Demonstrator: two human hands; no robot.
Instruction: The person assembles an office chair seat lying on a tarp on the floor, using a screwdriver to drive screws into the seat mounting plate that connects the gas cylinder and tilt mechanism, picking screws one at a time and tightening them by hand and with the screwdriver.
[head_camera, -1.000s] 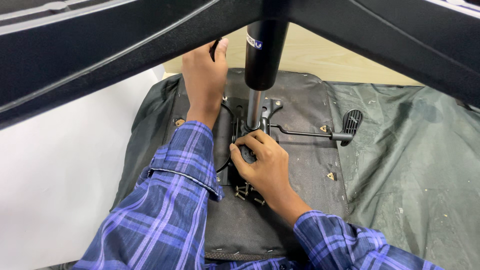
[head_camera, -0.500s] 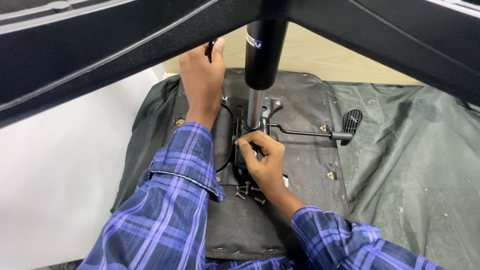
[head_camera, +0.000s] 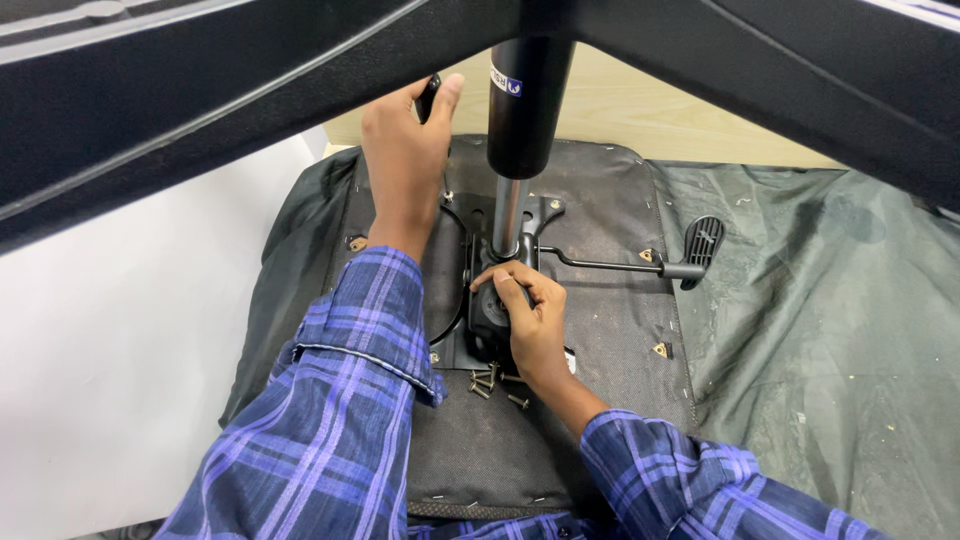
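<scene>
An upturned black chair seat (head_camera: 600, 200) lies on a sheet with a black metal mechanism (head_camera: 485, 320) bolted to its middle. A gas cylinder (head_camera: 520, 110) rises from the mechanism toward the black chair base legs (head_camera: 250, 100) overhead. My left hand (head_camera: 405, 160) reaches to the seat's far edge and grips a black handle (head_camera: 428, 97). My right hand (head_camera: 530, 315) rests on the mechanism just below the cylinder. Its fingertips are pinched against the mechanism, and what lies between them is hidden. Several loose screws (head_camera: 490, 380) lie on the seat by my right wrist.
A lever with a black paddle (head_camera: 702, 245) sticks out to the right of the mechanism. The seat lies on a dark green sheet (head_camera: 830, 330) speckled with debris. A white surface (head_camera: 110, 340) is at the left and a pale wooden floor (head_camera: 620, 110) beyond.
My right hand's fingers have shifted slightly on the mechanism, closer to the cylinder's foot. My left hand stays at the seat's far edge.
</scene>
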